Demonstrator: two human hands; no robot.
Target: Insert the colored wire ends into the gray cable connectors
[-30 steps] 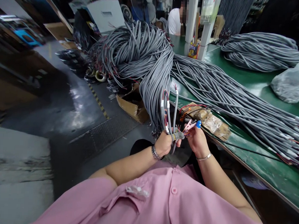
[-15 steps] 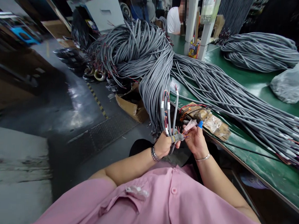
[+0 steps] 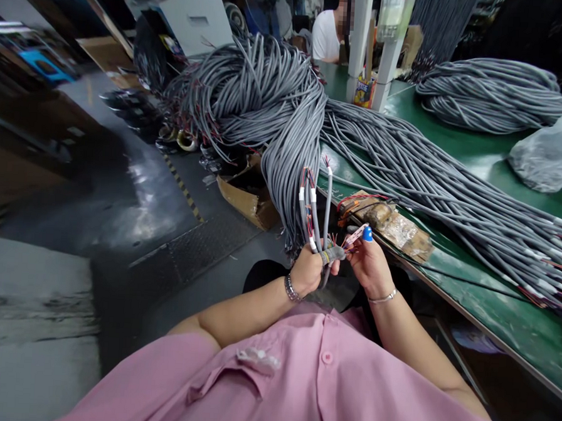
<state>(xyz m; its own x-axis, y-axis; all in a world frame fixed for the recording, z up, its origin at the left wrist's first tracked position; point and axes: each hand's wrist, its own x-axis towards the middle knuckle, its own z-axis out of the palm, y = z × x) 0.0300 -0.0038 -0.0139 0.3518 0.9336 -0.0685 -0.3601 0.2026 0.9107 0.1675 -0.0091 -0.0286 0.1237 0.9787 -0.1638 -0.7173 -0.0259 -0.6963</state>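
My left hand (image 3: 307, 270) is wrapped round several grey cables (image 3: 328, 207), which stand up out of the fist. Their tips show white bands and thin coloured wires (image 3: 307, 174). A grey fabric cover with a yellow stripe (image 3: 331, 254) sits on a digit of this hand. Just right of it, my right hand (image 3: 368, 265) pinches a small pale pink strip with markings (image 3: 355, 236). A blue finger cover (image 3: 367, 233) is on one of its digits. Between the two hands, fine bare wire ends (image 3: 339, 241) spread close to the strip.
A large heap of grey cables (image 3: 259, 84) drapes over the bench's left end. More cables (image 3: 433, 174) run along the green bench (image 3: 473, 327). A taped wooden block (image 3: 393, 226) lies at its edge, an open carton (image 3: 248, 199) below. A co-worker in white (image 3: 326, 37) sits beyond.
My right thumb area with the blue cover has shifted left and closed over the pink strip. The cables in my left hand have tilted slightly left.
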